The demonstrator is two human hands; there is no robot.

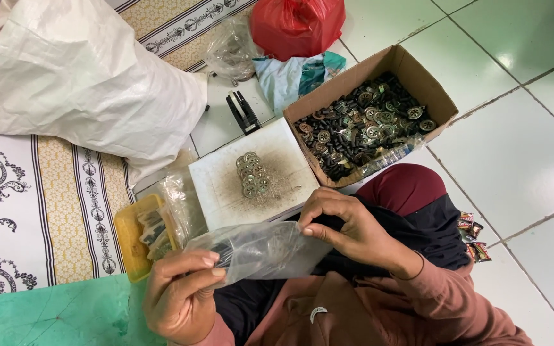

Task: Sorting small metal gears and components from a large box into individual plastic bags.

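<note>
A clear plastic bag (261,250) is held above the person's lap, stretched between both hands, with dark small parts faintly visible through its film near the left end. The left hand (181,295) pinches the bag's left end between thumb and fingers, the fingers curled closed on the plastic. The right hand (347,224) grips the bag's upper right edge, fingertips pressed together on the film, a thin band around its wrist. Just beyond the bag, on the tiled floor (514,141), lies a white board (226,186) dusted with dark grime; a small stack of round metal discs (252,174) sits near its middle. Touching the board's right edge is an open cardboard box (418,77) filled with dark cylindrical pieces and more round metal parts. Off the board's left corner sits a yellow plastic tray (129,237) with crumpled clear bags spilling over it. A black clip-like tool (243,112) lies past the board's far edge, beside a blue-and-white cloth (290,77). Farther off, a red plastic bag (296,22) rests at the far edge of the floor, and a large white woven sack (78,77) lies on a patterned mat (46,192) to the left. Small colourful wrappers (472,237) lie on the tiles by the person's right elbow.
</note>
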